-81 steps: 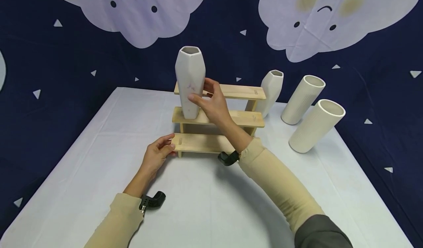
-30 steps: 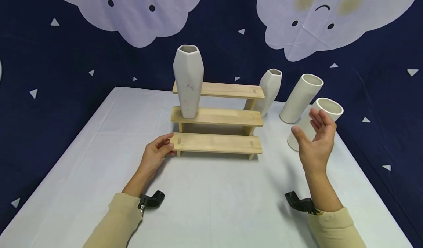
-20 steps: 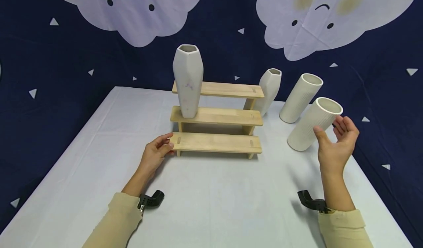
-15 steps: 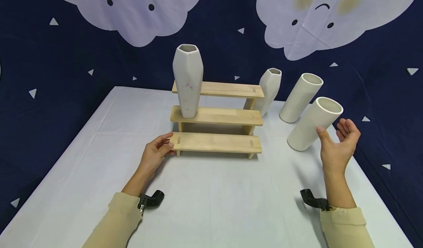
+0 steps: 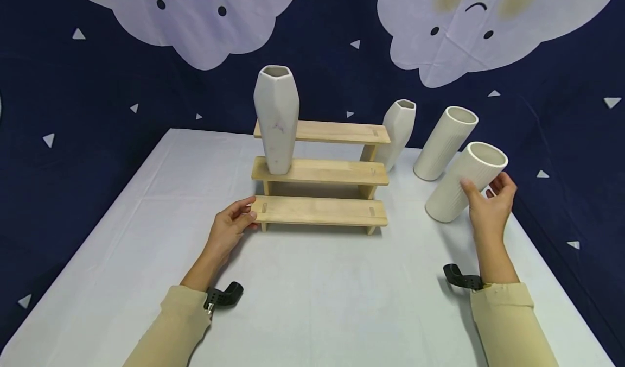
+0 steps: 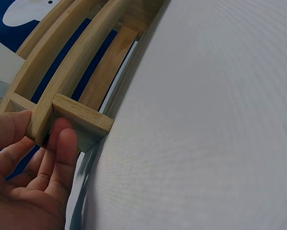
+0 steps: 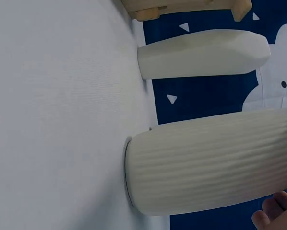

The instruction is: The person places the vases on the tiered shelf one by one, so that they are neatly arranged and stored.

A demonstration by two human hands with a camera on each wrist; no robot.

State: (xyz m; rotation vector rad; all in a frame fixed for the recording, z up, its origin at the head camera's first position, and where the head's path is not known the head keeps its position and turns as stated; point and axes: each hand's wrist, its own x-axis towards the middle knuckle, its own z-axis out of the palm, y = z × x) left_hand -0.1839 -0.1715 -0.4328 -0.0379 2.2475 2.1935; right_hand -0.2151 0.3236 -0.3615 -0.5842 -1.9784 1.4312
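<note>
"Where is the front vase (image 5: 451, 193)?"

"Standing near the right edge of the worktop (image 5: 312, 302), with the back vase (image 5: 444, 141) near it on the far-edge side."

"And the right hand (image 5: 490, 207)?"

"Its grip is wide: thumb over the ribs, fingers on the right-edge side. I can't tell whether they press."

"What might go wrong there?"

"A lopsided squeeze. A push from the thumb alone could tip the vase toward the right edge, and a careless tilt backward could clip the back vase."

"The left hand (image 5: 231, 223)?"

"It pinches the left end of the stand (image 5: 319, 212) at the lowest shelf, thumb above the board, fingers below."

"That seems safe."

"Mostly. But the shelf vase (image 5: 276, 117) stands by the middle shelf's left end on a narrow foot, so a tug on the stand could rock it. Were the stand to slide toward the right edge, it might also strike the far vase (image 5: 399, 131) by its right end."
</note>
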